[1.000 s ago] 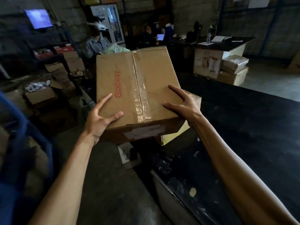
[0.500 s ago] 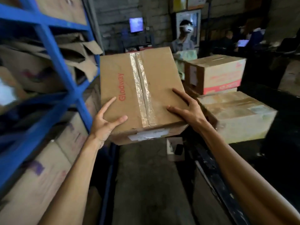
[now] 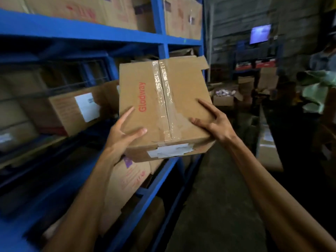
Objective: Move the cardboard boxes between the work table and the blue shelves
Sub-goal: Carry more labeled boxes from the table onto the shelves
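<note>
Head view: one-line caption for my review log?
Both hands, left and right, hold a taped Glodway box before the blue shelves.

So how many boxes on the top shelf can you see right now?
2 that show clearly: one wide box left of the blue upright and one box right of it. The left one may be several side by side; blur hides the seams.
</note>
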